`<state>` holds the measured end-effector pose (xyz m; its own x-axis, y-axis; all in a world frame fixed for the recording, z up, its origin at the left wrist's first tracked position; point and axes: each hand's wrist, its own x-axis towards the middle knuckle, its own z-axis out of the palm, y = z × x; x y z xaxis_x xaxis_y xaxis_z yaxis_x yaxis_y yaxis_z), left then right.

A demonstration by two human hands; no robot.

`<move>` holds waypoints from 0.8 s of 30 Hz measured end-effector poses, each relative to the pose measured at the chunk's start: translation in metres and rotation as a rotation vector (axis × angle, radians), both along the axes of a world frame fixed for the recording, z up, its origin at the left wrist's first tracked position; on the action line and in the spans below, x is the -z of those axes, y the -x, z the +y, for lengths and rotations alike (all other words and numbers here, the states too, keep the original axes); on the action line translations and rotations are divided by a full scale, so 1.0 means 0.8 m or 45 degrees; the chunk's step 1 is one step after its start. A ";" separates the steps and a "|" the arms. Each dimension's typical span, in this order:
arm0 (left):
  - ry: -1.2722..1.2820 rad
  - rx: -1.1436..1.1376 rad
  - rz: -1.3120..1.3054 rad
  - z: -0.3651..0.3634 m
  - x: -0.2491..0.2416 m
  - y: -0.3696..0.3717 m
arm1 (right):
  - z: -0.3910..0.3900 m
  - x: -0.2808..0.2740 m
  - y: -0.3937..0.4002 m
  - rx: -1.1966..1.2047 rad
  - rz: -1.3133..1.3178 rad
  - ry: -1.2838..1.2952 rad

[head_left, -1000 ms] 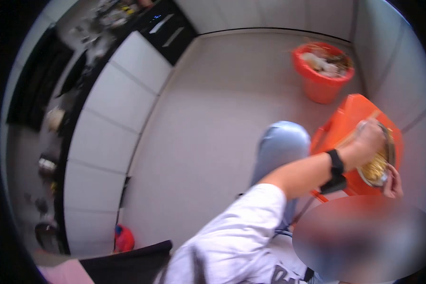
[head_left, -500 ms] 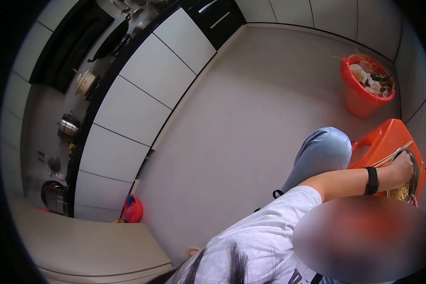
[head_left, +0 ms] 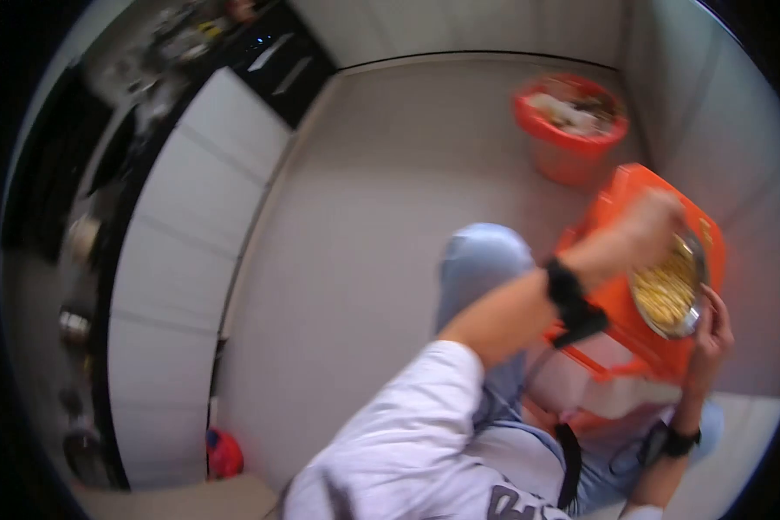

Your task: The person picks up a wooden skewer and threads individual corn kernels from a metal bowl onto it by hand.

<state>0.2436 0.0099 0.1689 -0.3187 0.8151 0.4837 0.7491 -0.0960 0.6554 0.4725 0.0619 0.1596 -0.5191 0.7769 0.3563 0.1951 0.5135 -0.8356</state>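
Metal bowl (head_left: pixel 699 264) of yellow pieces (head_left: pixel 665 290) on orange stool (head_left: pixel 622 317), grasped at the rim by right hand (head_left: pixel 712 322); cannot tell the grip of left hand (head_left: pixel 653 225), blurred beside it.

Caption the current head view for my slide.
Right hand at the rim of a metal bowl of yellow pieces on an orange seat, left hand blurred nearby.

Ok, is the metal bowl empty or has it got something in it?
Not empty: yellow pieces cover the inside of the metal bowl. Exactly what they are, I cannot tell.
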 end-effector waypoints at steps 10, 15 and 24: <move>-0.023 0.340 -0.955 -0.067 -0.069 0.031 | -0.040 -0.030 0.004 -0.105 0.052 -0.132; -0.116 0.188 -1.028 -0.076 -0.076 0.034 | -0.036 -0.029 0.001 -0.169 0.093 -0.198; -0.243 0.216 -1.050 -0.078 -0.078 0.039 | -0.034 -0.030 -0.002 -0.230 0.097 -0.222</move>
